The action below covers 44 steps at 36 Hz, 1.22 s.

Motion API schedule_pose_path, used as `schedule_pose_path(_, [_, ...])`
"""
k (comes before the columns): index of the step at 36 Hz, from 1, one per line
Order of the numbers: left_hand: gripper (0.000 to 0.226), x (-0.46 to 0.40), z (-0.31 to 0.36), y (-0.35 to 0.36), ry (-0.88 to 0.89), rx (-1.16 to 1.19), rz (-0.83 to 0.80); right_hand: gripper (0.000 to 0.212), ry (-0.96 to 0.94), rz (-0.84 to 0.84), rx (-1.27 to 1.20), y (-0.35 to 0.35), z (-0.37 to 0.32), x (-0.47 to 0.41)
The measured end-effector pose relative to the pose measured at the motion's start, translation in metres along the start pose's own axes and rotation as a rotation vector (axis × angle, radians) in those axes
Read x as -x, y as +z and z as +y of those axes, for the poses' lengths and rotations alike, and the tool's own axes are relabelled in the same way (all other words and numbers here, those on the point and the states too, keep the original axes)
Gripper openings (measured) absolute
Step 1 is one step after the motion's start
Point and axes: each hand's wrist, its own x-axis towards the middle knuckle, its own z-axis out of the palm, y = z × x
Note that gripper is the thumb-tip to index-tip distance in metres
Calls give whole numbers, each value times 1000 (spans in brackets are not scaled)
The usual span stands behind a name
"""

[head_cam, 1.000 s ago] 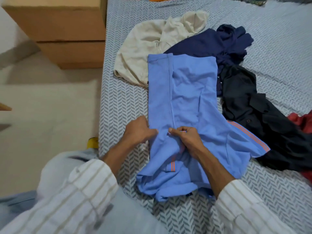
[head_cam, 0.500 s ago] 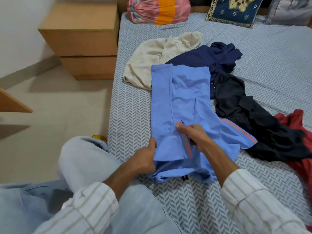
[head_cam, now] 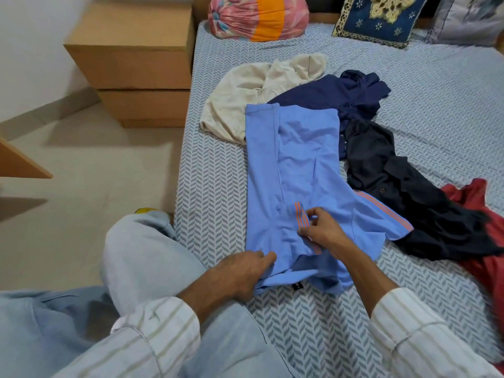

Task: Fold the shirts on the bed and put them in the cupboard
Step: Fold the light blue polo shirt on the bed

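Light-blue cotton, the shirt (head_cam: 302,170) being folded, is lying lengthwise on the bed (head_cam: 441,110) in front of you. Working left to right: your left hand (head_cam: 240,274) is gripping the near corner of the blue shirt, probably anchoring the fold; your right hand (head_cam: 320,231) is pinching the orange-striped sleeve (head_cam: 301,218) and laying it inward over the body. Beige (head_cam: 245,94), navy (head_cam: 341,96), black (head_cam: 403,192) and red (head_cam: 480,214) shirts are waiting unfolded beyond, pushed aside to keep working space.
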Motion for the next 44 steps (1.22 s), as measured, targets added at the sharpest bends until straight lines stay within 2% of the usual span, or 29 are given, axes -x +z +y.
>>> schedule_pose_path(4, [47,0,-5,-4,-14,139,56,47,-20,32,110,2,-1,-2])
schedule_pose_path(7, [46,-7,-16,-4,5,137,226,46,-68,141,223,1,-8,-5])
schedule_pose_path(11, [42,-35,-30,0,-11,191,447,42,-83,350,184,-16,0,-8])
schedule_pose_path(14, [43,-59,-33,-4,-49,255,451,42,-82,609,132,-42,21,-4])
schedule_pose_path(16, [46,-70,-31,-11,-73,281,443,46,12,767,105,-60,36,2])
schedule_pose_path(19, [38,-92,-25,-23,-67,277,458,61,302,897,32,-89,60,13])
schedule_pose_path(22, [22,-111,-22,-30,-44,244,469,62,406,819,-168,-107,85,14])
schedule_pose_path(24, [26,-120,-20,-30,-41,251,433,54,399,716,-378,-111,98,9])
schedule_pose_path(26, [31,-124,-17,-33,-76,277,409,50,365,677,-465,-112,128,-7])
schedule_pose_path(28, [25,-129,-16,-41,-111,331,428,48,353,712,-481,-110,132,-15])
schedule_pose_path(30, [29,-134,-15,-51,-178,409,425,44,330,740,-326,-105,98,4])
schedule_pose_path(33, [55,-138,-16,-66,-273,480,362,32,187,869,7,-92,63,20])
schedule_pose_path(35, [59,-139,-16,-74,-291,504,365,22,-113,948,46,-78,47,26])
schedule_pose_path(37, [55,-141,-17,-80,-287,538,411,9,-413,900,17,-59,35,33])
schedule_pose_path(39, [42,-145,-17,-82,-319,630,391,5,-608,752,-6,-41,21,41])
schedule_pose_path(40, [33,-148,-17,-82,-355,761,381,8,-681,676,13,-32,14,47])
schedule_pose_path(42, [21,-155,-21,-80,-461,1185,358,12,-800,538,96,-14,9,54])
schedule_pose_path(44, [32,-161,-31,-76,-591,1517,343,8,-926,417,208,2,13,53])
